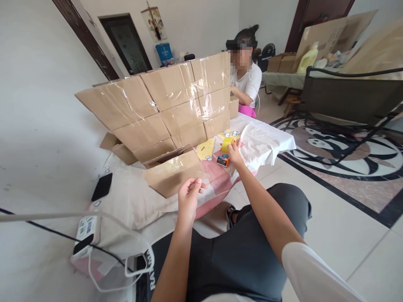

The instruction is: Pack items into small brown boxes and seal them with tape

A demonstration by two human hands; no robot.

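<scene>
My right hand [233, 152] is closed on a tape dispenser [223, 160], orange and dark, with a yellow roll of tape [226, 145] on it. My left hand [190, 189] has thumb and fingers pinched together just in front of an open cardboard box [176, 173]. What lies between those fingertips is too small to make out. Behind that box rises a stack of taped cardboard boxes [179, 121] in rows, clear tape shining on their faces. All this rests on a cloth-covered table [217, 178].
Across the table a person [250, 82] in a white top sits behind the stack. A black phone [102, 186] and a white power strip [86, 235] with cables lie at left. A dark folding chair [340, 94] stands at right on a patterned floor.
</scene>
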